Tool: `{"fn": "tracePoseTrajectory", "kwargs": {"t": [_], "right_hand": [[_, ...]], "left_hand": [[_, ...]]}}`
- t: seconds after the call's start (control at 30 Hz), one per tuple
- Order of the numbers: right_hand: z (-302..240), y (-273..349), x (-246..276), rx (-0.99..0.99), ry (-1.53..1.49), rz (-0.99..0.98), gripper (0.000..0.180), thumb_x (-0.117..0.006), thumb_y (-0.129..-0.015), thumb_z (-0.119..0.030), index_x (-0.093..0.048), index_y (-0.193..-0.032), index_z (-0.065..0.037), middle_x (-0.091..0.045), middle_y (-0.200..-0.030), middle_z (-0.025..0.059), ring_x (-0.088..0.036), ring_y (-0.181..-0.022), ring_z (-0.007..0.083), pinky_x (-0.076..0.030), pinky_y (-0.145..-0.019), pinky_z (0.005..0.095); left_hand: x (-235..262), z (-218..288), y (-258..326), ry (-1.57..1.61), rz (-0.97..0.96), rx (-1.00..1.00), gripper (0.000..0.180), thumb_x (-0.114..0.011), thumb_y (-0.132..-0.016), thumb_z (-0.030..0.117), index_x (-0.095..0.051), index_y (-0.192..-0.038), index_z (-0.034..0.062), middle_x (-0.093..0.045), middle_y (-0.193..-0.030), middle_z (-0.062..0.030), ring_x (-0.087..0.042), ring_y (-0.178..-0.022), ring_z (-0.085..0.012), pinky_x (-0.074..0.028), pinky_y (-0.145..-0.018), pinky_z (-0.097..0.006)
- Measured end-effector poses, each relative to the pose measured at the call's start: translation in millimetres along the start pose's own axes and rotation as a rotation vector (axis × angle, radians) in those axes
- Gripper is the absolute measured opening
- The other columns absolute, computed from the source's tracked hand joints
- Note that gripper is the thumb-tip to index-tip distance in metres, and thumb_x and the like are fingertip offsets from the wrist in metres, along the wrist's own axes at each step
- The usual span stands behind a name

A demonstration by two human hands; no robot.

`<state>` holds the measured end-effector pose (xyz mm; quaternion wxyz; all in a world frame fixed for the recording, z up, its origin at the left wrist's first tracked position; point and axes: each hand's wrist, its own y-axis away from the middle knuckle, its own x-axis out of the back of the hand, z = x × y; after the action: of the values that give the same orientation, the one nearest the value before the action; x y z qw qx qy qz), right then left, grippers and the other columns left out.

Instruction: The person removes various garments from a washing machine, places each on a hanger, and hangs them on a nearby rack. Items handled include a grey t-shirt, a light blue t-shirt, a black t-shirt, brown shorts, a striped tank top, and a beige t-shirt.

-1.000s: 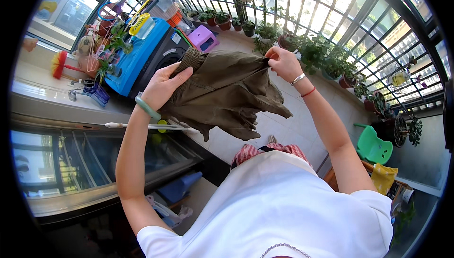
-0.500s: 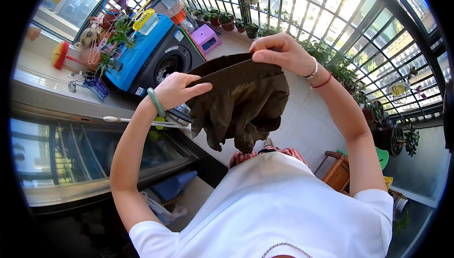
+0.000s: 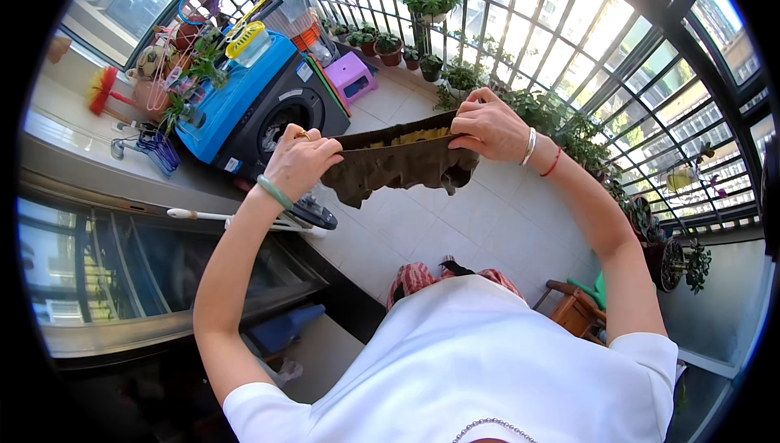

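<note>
At the lower edge, a white shirt (image 3: 487,345) spreads wide, a chain (image 3: 491,421) at its neck and the red patterned legwear (image 3: 410,280) showing just past its hem. Both bare arms reach forward, the hands well apart from each other. A green bangle (image 3: 276,192) circles the left wrist; a silver bracelet (image 3: 530,145) and a red cord (image 3: 552,162) circle the right. Between the hands, held up over the tiled floor (image 3: 422,228), is a dark brown garment (image 3: 398,171). The left hand (image 3: 302,162) is clamped on the left end of its band, and the right hand (image 3: 491,128) grips the right end, thumb below. The band stretches between them, a yellowish inside showing, with the cloth hanging crumpled underneath. To the right, a wooden seat (image 3: 575,310) stands near a green chair (image 3: 601,287). Beyond the left hand is a grey washer (image 3: 321,102) with a blue top (image 3: 236,93), a purple stool (image 3: 351,76) just beside it. Farther off, potted plants (image 3: 431,0) line a dark grille (image 3: 489,4), with buildings outside.
</note>
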<state>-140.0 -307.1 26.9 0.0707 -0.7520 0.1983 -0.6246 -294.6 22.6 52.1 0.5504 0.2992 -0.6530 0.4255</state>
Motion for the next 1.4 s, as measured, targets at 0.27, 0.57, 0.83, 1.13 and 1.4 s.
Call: {"fn": "tracePoseTrajectory", "kwargs": {"t": [0.27, 0.57, 0.83, 1.13, 1.4], "right_hand": [[29.9, -44.7, -0.2, -0.074, -0.229, 0.023, 0.016, -0.067, -0.086, -0.016, -0.056, -0.095, -0.011, -0.062, -0.087, 0.0049, -0.06, -0.086, 0.0244, -0.037, -0.096, 0.0375], [62.0, -137.5, -1.8, 0.019, 0.076, 0.155, 0.024, -0.071, -0.082, -0.015, -0.059, -0.103, -0.015, -0.065, -0.09, -0.0003, -0.06, -0.091, 0.0187, -0.034, -0.1, 0.0391], [128.1, -205.8, -101.2, 0.068, 0.021, -0.152, 0.012, -0.066, -0.085, -0.017, -0.058, -0.092, -0.014, -0.057, -0.077, -0.0022, -0.057, -0.078, 0.016, -0.042, -0.084, 0.0321], [196.7, -290.7, -134.7, -0.079, -0.075, 0.009, 0.005, -0.067, -0.084, -0.017, -0.064, -0.088, -0.016, -0.06, -0.073, -0.004, -0.058, -0.077, 0.0147, -0.041, -0.085, 0.0338], [329.5, -356.4, -200.8, -0.246, -0.454, -0.133, 0.016, -0.064, -0.089, -0.025, -0.069, -0.09, -0.01, -0.065, -0.079, 0.0028, -0.061, -0.078, 0.0206, -0.045, -0.079, 0.0355]], "left_hand": [[16.8, 18.8, -28.2, 0.346, 0.122, -0.181, 0.014, -0.071, -0.082, 0.019, -0.06, -0.085, 0.0104, -0.059, -0.073, -0.0016, -0.058, -0.071, -0.0192, -0.038, -0.096, -0.035], [15.9, -114.3, -20.9, 0.103, 0.27, 0.114, 0.019, -0.075, -0.077, 0.022, -0.064, -0.083, 0.0085, -0.065, -0.073, -0.0035, -0.058, -0.07, -0.021, -0.04, -0.086, -0.034], [-78.0, -208.8, -12.6, 0.261, 0.024, 0.053, 0.016, -0.075, -0.075, 0.018, -0.061, -0.078, 0.0107, -0.058, -0.066, -0.0007, -0.058, -0.068, -0.0181, -0.039, -0.094, -0.037], [-115.2, -308.9, -36.4, 0.284, 0.233, 0.219, 0.016, -0.074, -0.078, 0.02, -0.059, -0.078, 0.0133, -0.058, -0.065, -0.0004, -0.06, -0.07, -0.0157, -0.04, -0.094, -0.04], [-163.2, -368.0, -107.2, 0.467, 0.178, 0.323, 0.012, -0.072, -0.079, 0.018, -0.063, -0.079, 0.0107, -0.063, -0.068, -0.0022, -0.06, -0.072, -0.0195, -0.041, -0.084, -0.035]]}}
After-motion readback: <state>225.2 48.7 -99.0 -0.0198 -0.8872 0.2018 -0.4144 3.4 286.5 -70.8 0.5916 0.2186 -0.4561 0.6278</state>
